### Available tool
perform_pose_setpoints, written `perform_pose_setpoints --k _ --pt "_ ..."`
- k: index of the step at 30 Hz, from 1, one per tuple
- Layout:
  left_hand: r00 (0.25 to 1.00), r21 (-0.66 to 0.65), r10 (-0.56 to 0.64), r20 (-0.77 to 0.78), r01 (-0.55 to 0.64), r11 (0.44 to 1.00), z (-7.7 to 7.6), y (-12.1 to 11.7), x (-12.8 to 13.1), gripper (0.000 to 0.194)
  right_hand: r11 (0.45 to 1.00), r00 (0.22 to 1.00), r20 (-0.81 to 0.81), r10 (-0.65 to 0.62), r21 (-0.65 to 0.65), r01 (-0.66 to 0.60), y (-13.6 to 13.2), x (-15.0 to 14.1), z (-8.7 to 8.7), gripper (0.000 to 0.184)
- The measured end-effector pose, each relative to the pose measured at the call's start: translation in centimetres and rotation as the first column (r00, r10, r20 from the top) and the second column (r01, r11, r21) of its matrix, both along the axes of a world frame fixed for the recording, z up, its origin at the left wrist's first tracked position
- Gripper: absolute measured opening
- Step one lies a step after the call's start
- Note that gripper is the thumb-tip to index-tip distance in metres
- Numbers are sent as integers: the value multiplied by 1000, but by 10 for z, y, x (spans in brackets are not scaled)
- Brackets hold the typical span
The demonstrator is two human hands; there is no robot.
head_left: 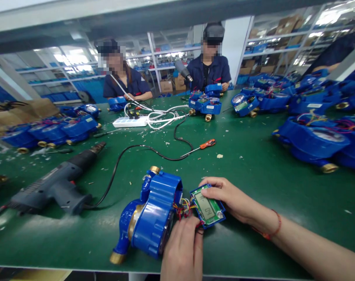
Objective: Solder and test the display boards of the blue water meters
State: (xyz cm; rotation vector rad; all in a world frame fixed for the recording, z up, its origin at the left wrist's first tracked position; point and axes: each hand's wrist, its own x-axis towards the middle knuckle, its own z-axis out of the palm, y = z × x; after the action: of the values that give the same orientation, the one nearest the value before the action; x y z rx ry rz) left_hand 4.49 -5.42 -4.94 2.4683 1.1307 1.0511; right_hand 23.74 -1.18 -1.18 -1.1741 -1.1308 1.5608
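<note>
Two hands right up against one unit here. Right hand (233,199) curled over a green LCD circuit board (208,208) in a blue frame, pinching it by the edge; left hand (181,249) closed up low beside the board, though whether it's gripping anything, can't tell. Thin coloured wires (183,208) running from the board into a blue water meter (152,214), lying on its side on the green counter (253,187), brass fitting (117,257) toward the near edge. Best bet: plenty of slack in those wires, no tugging. Farther out, a grey pistol-grip power tool (56,189), an orange-handled screwdriver (201,145), a white power strip (130,122), then rows of more meters (310,138) and two co-workers (209,72) across the counter.
</note>
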Motion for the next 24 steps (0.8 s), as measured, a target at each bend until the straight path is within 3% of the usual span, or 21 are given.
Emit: perform_pose_setpoints --k 5,12,19,24 --pt "1000 -18 14 22 -14 1000 -2 0 2 23 999 999 38 -14 51 12 0 4 -1 40" --pt "988 -22 127 91 -125 992 -4 -3 14 19 997 996 82 18 76 -25 0 4 -3 38" --pt "964 -81 92 251 -74 994 -4 -4 13 16 996 995 83 51 73 -58 -3 0 -3 38" --pt "928 -14 115 354 -117 993 -11 -13 9 16 991 994 113 12 134 -27 -4 4 -4 36"
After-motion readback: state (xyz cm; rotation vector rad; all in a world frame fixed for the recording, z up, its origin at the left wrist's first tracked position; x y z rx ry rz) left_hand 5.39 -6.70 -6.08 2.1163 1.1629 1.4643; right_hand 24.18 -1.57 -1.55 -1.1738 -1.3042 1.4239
